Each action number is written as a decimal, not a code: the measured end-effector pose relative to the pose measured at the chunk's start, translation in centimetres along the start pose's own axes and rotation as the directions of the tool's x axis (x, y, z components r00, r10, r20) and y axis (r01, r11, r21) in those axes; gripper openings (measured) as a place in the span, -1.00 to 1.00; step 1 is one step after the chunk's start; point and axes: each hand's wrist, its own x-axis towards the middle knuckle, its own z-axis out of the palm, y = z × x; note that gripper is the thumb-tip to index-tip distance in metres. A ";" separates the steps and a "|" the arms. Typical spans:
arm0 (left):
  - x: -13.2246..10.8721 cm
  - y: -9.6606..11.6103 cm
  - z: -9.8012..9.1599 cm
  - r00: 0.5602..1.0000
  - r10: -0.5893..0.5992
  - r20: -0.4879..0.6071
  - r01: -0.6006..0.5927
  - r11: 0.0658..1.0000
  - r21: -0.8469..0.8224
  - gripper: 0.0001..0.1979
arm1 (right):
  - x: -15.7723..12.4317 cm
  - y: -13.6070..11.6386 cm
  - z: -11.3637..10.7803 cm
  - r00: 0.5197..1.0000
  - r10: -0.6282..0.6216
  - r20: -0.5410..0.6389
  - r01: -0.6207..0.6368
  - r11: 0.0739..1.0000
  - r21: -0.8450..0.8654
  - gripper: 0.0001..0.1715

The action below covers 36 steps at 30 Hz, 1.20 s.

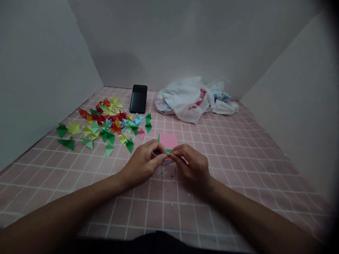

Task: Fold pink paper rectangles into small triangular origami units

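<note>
My left hand (144, 162) and my right hand (192, 165) meet at the middle of the pink tiled surface, fingertips pinched together on a small folded piece of paper (167, 158) between them. The piece is mostly hidden by my fingers; pink and purple edges show. Just beyond my fingers lies a small stack of square paper sheets (168, 140), pink on top with a green edge at its left.
A spread of several folded paper triangles (106, 123) in red, green, yellow, orange and blue lies to the left. A black phone (138, 98) rests face up at the back. A crumpled white plastic bag (190, 98) sits at the back right. Grey walls enclose the surface.
</note>
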 end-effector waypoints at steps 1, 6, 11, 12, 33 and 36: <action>-0.1 0.0 0.1 0.997 -0.069 0.029 0.071 0.994 -0.079 -0.93 | 0.0 0.0 0.0 1.000 -0.009 -0.001 0.009 1.000 -0.005 -0.84; -0.3 -0.5 0.5 0.989 -0.124 0.086 0.140 0.967 -0.213 -0.92 | -0.1 0.1 0.1 1.000 -0.007 -0.015 0.007 1.000 -0.025 -0.84; -0.2 -0.6 0.4 0.996 0.089 -0.032 -0.087 0.995 0.046 -0.92 | -0.1 0.1 0.0 0.996 0.086 -0.028 -0.084 0.995 0.056 -0.86; -0.2 -0.6 0.4 0.992 0.114 -0.049 -0.110 0.991 0.079 -0.92 | -0.1 0.1 0.0 0.994 0.106 -0.028 -0.103 0.992 0.071 -0.86; -0.2 -0.9 0.6 0.959 0.255 -0.120 -0.228 0.952 0.204 -0.95 | -0.2 0.0 0.1 0.993 0.116 -0.030 -0.115 0.993 0.039 -0.85; -0.2 -0.7 0.5 0.952 0.283 -0.114 -0.254 0.942 0.221 -0.93 | -0.2 -0.1 0.1 0.992 0.119 -0.030 -0.118 0.993 0.029 -0.85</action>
